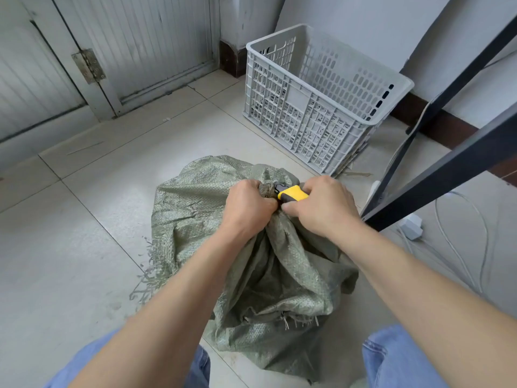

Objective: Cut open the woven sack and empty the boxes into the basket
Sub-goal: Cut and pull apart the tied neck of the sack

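My left hand (pixel 247 204) gripped the bunched neck of the woven sack (pixel 201 208); my right hand (pixel 324 208) curled round a yellow cutter (pixel 292 193) against that neck. Open floor (pixel 98 219) lay left of the sack, basket (pixel 296 119) beyond it, black frame (pixel 447 169) close on the right. I couldn't see the blade

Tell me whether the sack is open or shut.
Shut: left hand grips the bunched neck of the sack; right hand holds the yellow cutter against it.
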